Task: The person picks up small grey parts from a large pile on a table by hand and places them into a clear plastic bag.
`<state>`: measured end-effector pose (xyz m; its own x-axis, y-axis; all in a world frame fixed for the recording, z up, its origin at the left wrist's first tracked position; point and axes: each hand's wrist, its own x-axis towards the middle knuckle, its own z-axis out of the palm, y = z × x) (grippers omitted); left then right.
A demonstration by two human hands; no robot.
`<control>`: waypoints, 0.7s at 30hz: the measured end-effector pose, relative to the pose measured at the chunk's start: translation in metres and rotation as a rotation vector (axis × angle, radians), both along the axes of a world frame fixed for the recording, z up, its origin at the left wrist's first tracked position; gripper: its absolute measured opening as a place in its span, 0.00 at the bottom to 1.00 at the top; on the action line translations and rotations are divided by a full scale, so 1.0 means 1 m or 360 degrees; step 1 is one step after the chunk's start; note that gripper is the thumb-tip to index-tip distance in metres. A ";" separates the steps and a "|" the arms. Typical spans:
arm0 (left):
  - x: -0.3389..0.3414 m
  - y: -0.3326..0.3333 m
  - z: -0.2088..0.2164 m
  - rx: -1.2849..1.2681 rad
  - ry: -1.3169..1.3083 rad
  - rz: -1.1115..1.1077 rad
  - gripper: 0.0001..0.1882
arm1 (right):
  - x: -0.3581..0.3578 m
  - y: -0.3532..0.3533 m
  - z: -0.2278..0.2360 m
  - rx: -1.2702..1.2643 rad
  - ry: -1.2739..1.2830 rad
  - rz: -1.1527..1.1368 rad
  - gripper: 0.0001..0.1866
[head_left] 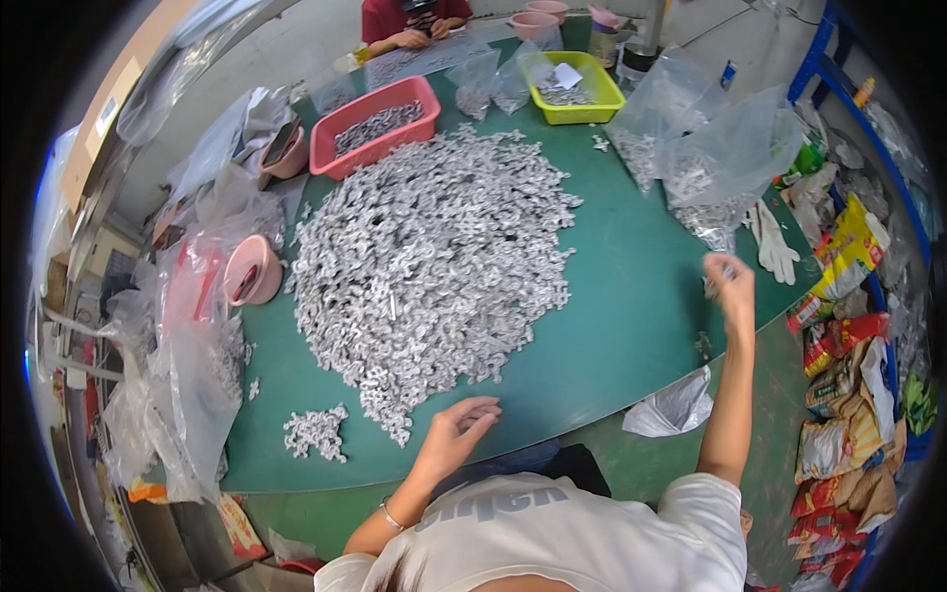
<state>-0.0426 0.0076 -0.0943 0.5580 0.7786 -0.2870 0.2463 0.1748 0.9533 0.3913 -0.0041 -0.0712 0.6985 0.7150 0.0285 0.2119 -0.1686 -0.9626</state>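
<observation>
A wide heap of small silvery-grey metal parts [434,257] covers the middle of the green table [631,286]. My left hand [462,426] hovers by the heap's near edge, fingers stretched out and nothing seen in them. Off to the right, my right hand [732,286] is raised near the table's right edge, its fingers closed around some small grey metal parts. Just below it, a blurred grey part [702,343] shows near the table's edge. A small separate cluster of the parts [316,433] lies at the near left.
Behind the heap are a red tray [424,94] and a yellow-green tray [607,99] holding parts. Filled clear bags [715,163] and a white glove [774,244] lie at right; a pink bowl [264,281] stands left. Across the table sits another person [380,25].
</observation>
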 end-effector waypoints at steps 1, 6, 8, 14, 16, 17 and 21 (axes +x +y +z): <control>-0.001 -0.002 -0.003 -0.0023 -0.0018 0.0010 0.14 | -0.031 -0.004 0.008 -0.0036 -0.0191 0.0309 0.08; 0.004 -0.004 -0.001 0.0006 -0.0030 -0.0029 0.14 | -0.146 0.019 0.001 -0.0432 -0.0694 0.0948 0.14; 0.008 -0.005 0.004 0.0061 -0.0039 -0.0082 0.14 | -0.165 0.040 -0.015 -0.0287 -0.0980 0.0861 0.15; 0.007 -0.006 0.014 0.0145 -0.0030 -0.0060 0.13 | -0.170 0.062 -0.033 -0.0285 -0.1321 0.0779 0.13; 0.004 -0.006 0.012 0.0155 -0.0050 -0.0051 0.13 | -0.170 0.053 -0.031 -0.0230 -0.1290 0.0775 0.12; 0.003 -0.005 0.011 0.0169 -0.0070 -0.0048 0.14 | -0.169 0.047 -0.026 -0.0170 -0.1108 0.0743 0.12; 0.006 0.003 0.016 0.0114 -0.0110 -0.0024 0.17 | -0.188 0.014 0.008 -0.0123 -0.0201 0.0798 0.11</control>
<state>-0.0367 0.0102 -0.0783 0.5862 0.7872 -0.1914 0.1814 0.1027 0.9780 0.2034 0.0102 -0.0635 0.2643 0.9641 0.0243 0.3987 -0.0863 -0.9130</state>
